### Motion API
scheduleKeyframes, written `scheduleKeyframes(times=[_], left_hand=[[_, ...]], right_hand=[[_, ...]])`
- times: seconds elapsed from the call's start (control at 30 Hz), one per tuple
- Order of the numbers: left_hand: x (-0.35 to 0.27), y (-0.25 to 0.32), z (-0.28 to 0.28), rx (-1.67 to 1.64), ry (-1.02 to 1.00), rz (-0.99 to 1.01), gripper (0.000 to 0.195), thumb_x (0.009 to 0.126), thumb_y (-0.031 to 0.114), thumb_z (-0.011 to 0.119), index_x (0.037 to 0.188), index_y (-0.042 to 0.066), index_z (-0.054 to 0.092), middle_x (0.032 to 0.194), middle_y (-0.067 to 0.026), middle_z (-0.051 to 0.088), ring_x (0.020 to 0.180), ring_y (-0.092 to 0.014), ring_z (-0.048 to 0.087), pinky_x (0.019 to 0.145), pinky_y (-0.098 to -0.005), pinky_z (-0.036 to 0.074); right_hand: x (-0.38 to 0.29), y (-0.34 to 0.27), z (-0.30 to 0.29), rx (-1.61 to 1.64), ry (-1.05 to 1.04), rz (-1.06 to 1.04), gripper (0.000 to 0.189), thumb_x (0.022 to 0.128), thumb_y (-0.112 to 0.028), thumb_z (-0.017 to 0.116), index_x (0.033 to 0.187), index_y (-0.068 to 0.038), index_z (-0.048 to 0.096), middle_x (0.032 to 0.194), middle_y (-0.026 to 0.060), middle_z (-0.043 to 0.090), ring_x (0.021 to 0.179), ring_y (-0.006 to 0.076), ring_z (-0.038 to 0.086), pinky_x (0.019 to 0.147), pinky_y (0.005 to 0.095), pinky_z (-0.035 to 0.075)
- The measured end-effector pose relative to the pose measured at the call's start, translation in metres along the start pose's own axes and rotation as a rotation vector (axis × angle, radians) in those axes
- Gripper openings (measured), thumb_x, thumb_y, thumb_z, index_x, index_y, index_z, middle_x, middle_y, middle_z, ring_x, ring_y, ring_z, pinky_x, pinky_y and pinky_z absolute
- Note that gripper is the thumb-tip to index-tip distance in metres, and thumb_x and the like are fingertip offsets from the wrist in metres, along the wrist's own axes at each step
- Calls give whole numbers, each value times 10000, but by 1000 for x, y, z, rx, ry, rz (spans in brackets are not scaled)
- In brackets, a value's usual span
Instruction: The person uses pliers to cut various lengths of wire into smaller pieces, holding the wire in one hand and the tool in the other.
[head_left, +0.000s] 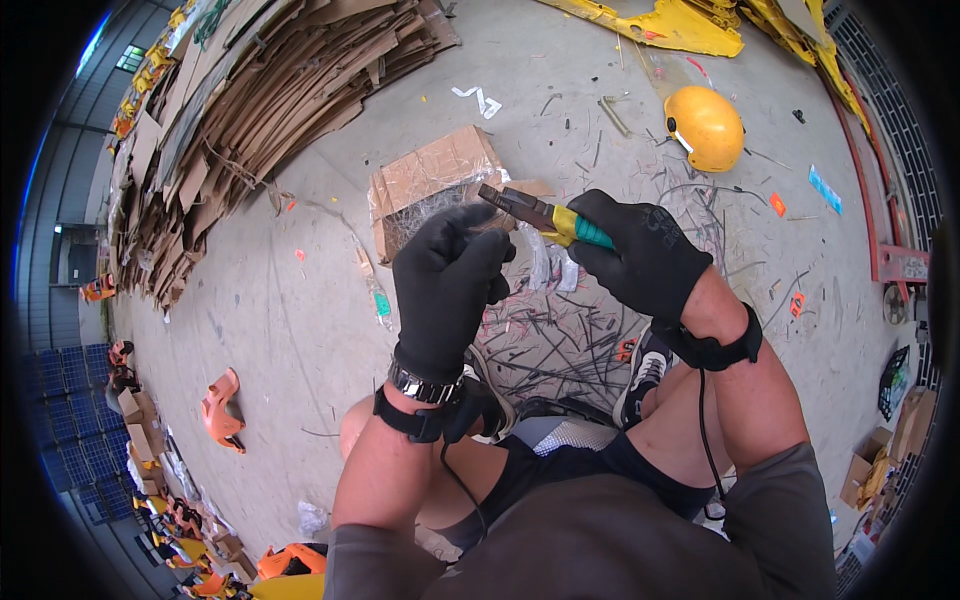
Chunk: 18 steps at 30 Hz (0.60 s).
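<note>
My right hand (637, 251), in a black glove, grips combination pliers (529, 210) by their yellow and green handles. The dark metal jaws point up and to the left. In front of the jaws is my left hand (454, 274), also gloved in black, with its fingers curled and thumb raised towards the forefinger. Whether something thin is pinched there I cannot tell. Beyond that hand lies an open cardboard box (435, 172) with a tangle of fine pale strands in it, partly hidden by my fingers. Many cut pieces of black cable (566, 337) litter the floor between my shoes.
A tall stack of flattened cardboard (300, 90) rises at the upper left. A yellow helmet-like shell (705, 129) sits at the upper right, with yellow panels (675, 26) behind it. An orange plastic part (221, 409) lies on the left. Red metal framing (866, 195) borders the right side.
</note>
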<state>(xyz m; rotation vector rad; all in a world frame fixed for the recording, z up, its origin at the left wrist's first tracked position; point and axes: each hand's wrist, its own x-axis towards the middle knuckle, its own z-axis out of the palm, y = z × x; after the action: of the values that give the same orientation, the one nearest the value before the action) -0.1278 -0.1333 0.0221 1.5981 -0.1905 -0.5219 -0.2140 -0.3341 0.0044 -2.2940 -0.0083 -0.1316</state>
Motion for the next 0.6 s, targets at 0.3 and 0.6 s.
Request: scheduleKeyframes(times=[0.3, 0.6], left_hand=[[0, -4, -3, 86, -33, -46, 189, 903, 145, 648, 968, -27, 692, 701, -56, 635, 531, -101, 562, 470, -232, 442], [0, -2, -3, 97, -28, -56, 177, 899, 144, 644, 931, -24, 691, 659, -34, 590, 503, -94, 521, 454, -235, 409]], right_hand=[[-1, 2, 6, -23, -10, -26, 318, 852, -201, 661, 1108, -63, 532, 823, 201, 654, 748, 418, 638, 635, 489, 494], [-3, 6, 13, -74, -2, -74, 350, 849, -205, 671, 1133, -42, 548, 846, 194, 660, 759, 410, 645, 655, 480, 509]])
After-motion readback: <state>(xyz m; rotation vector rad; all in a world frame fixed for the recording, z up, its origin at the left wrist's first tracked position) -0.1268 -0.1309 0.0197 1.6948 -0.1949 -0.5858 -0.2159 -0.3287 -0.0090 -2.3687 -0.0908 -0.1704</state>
